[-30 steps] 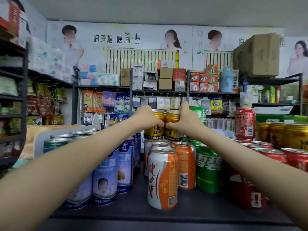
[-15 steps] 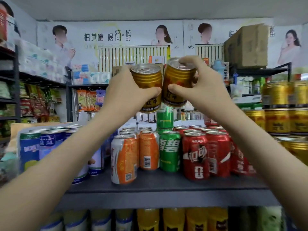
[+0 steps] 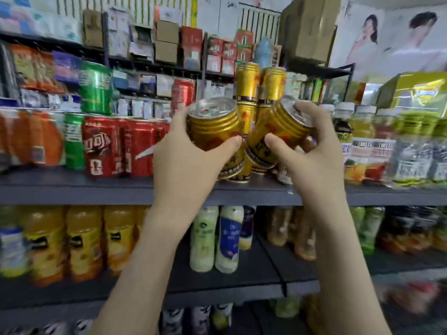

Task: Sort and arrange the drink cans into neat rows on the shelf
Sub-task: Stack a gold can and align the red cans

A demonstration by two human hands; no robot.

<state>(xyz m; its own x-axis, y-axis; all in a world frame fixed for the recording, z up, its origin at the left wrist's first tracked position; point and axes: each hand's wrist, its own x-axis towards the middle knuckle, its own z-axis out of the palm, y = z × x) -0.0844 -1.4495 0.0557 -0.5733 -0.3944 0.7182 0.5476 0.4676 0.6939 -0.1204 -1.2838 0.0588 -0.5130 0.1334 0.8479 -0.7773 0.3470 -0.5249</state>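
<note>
Left hand (image 3: 183, 160) has its fingers wrapped round one gold can (image 3: 212, 126), and right hand (image 3: 312, 151) grips a second gold can (image 3: 275, 131). Both are tilted, bases close together, over the grey shelf (image 3: 72, 189). Stacked gold cans (image 3: 246, 81) sit at 12 o'clock behind them, red cans (image 3: 101, 146) off at 9 o'clock.

Two gold cans (image 3: 212, 126) (image 3: 273, 134) held tilted toward each other before the shelf (image 3: 72, 189); bases touching.
</note>
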